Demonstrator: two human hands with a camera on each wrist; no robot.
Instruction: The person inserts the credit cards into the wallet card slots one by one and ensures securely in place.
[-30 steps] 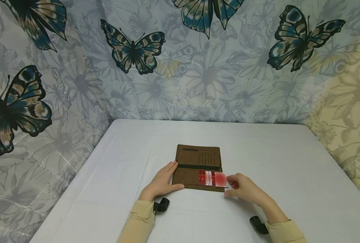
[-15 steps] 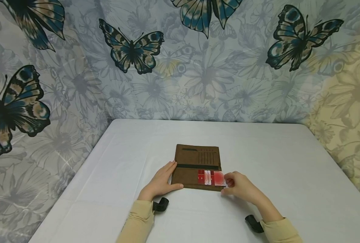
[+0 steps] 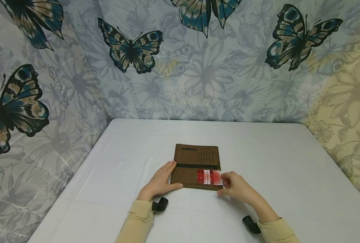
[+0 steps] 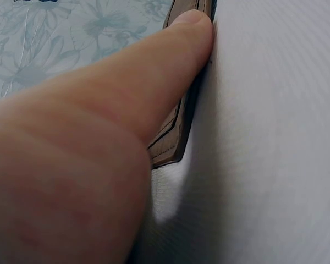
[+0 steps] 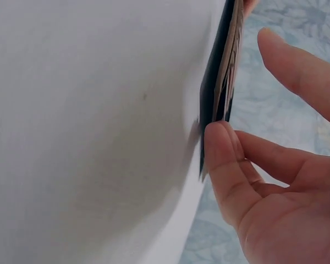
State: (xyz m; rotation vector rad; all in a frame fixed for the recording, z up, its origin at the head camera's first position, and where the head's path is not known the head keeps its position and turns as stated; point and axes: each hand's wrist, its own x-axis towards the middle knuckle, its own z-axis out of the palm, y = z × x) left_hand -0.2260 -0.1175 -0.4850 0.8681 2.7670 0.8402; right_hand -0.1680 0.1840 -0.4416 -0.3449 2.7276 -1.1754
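A brown bifold wallet (image 3: 183, 179) lies unfolded on the white table, its upper half showing card slots. My left hand (image 3: 158, 182) rests along the wallet's left side, thumb (image 4: 192, 27) stretched over the near edge. Several red-and-white cards (image 3: 205, 177) sit overlapping in the lower half's slots. At their right end, my right hand (image 3: 239, 189) pinches the edge of the outermost card (image 3: 217, 178) with bent fingers. In the right wrist view, two fingertips (image 5: 217, 135) meet at the wallet's end while another digit stands apart; they partly hide the card edge.
The white-covered table (image 3: 131, 145) runs back to a wall (image 3: 204, 81) with flowers and butterflies. A black wrist camera (image 3: 160, 204) is on the left wrist, and another black camera (image 3: 251, 224) is on the right.
The outermost card has slid left into the wallet, from jutting past its right edge to about level with it. My right hand has moved left along with it; the left hand stays on the wallet.
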